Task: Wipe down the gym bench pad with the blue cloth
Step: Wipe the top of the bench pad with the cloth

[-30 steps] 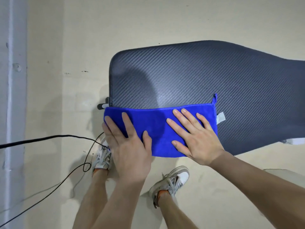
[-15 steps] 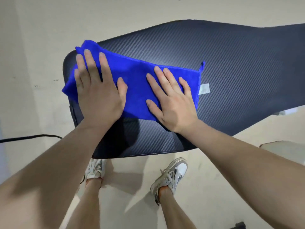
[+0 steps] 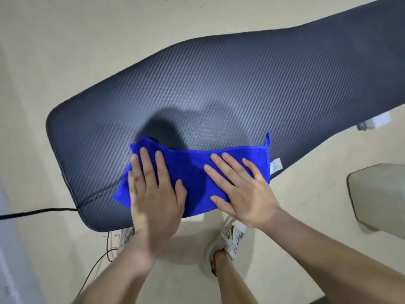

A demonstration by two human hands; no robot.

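Plush blue cloth (image 3: 192, 172) on ribbed pad (image 3: 219, 88)

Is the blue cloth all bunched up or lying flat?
Mostly flat. The blue cloth lies spread on the bench pad under both open palms; only its far left corner is rumpled.

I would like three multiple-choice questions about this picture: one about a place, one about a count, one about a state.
1. Where on the bench pad does the blue cloth lie?
A. the near edge
B. the far edge
C. the floor

2. How many hands press on the cloth?
A. none
B. one
C. two

3. How are the hands?
A. fists
B. flat, fingers spread
C. pinching a corner

Answers:
1. A: the cloth reaches the edge above the shoes.
2. C: left hand and right hand both rest on it.
3. B: palms down, fingers extended.
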